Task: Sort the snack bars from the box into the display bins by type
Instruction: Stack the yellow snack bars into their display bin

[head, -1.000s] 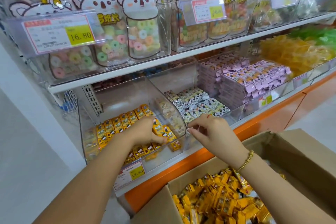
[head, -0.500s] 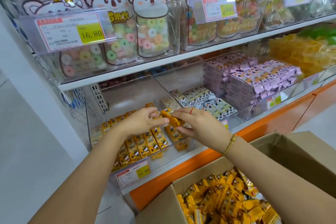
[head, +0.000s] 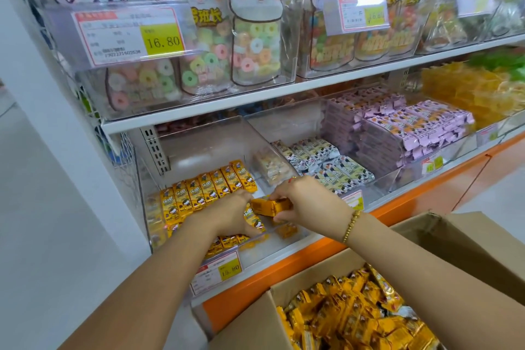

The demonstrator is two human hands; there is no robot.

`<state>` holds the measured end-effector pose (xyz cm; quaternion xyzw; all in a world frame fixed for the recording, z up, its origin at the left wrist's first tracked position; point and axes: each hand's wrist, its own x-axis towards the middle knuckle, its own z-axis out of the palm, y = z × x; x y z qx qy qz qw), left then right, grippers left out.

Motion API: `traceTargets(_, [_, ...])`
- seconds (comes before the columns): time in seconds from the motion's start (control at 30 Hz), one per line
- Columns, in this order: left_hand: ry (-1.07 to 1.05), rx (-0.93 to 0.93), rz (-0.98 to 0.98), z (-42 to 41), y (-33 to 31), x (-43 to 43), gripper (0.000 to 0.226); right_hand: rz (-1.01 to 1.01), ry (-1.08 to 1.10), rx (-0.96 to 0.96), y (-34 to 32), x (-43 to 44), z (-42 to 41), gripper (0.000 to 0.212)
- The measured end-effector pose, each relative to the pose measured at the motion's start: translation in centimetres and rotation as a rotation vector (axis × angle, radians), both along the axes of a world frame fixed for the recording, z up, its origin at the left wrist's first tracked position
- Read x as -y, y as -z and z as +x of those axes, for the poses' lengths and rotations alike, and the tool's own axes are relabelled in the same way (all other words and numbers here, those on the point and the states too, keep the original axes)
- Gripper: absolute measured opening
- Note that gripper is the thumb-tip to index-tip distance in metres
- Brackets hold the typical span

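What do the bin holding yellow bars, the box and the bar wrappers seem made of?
Bin: clear, glossy hard plastic; see-through, with reflections. Box: matte brown cardboard, with folded flaps. Bar wrappers: probably thin plastic film, shiny and creased.

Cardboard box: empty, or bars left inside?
Not empty: the cardboard box, flaps open, holds a heap of yellow snack bars.
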<state>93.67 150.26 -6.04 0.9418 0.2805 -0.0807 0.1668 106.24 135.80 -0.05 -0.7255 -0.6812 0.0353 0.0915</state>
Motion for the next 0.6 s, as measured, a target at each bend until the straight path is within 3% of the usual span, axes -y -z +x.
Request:
traceTargets(0.27, [-0.058,0.036,-0.078,-0.2,-0.1,-0.2,0.077,-0.089,0.047,-0.03,-0.8,-1.6,-0.9,0.033])
traceTargets(0.43, [-0.067,0.04,-0.108,-0.4,-0.3,-0.1,0.072,-0.09,0.11,-0.153,-1.4,-0.9,-0.3,0.042])
traceTargets(0.6, [-0.075,0.052,-0.126,-0.6,-0.6,0.1,0.072,-0.144,0.102,-0.001,-1.5,-2.0,-1.2,0.036])
